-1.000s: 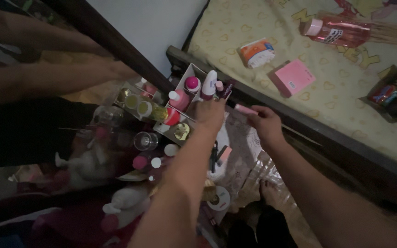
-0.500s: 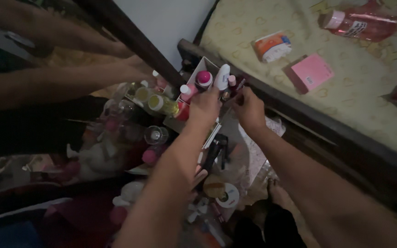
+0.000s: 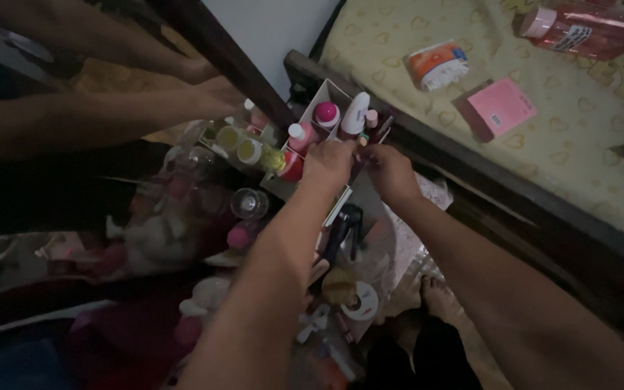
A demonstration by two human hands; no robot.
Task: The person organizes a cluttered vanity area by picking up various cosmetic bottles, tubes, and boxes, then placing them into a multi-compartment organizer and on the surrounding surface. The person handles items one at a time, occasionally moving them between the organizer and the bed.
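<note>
My left hand (image 3: 330, 162) and my right hand (image 3: 391, 173) meet, fingers curled, at the front of a white open organiser box (image 3: 330, 92). In the box stand a pink-capped bottle (image 3: 326, 114), a white bottle (image 3: 355, 112) and a small pink-tipped tube (image 3: 372, 119). My fingertips are right below these bottles. It is too dark to tell whether either hand holds anything. Bottles of yellow liquid (image 3: 254, 153) lie just left of my left hand.
A mirror (image 3: 110, 115) on the left reflects my arms. A cluttered surface below holds a black tool (image 3: 344, 224), a clear jar (image 3: 248, 204) and round tins. On the bed (image 3: 579, 166) at right lie a pink box (image 3: 501, 107), an orange-white packet (image 3: 438, 65) and a red bottle (image 3: 586, 30).
My right hand has moved left and in to the organiser, beside my left hand. The pink stick it held out a second ago no longer shows in it.
</note>
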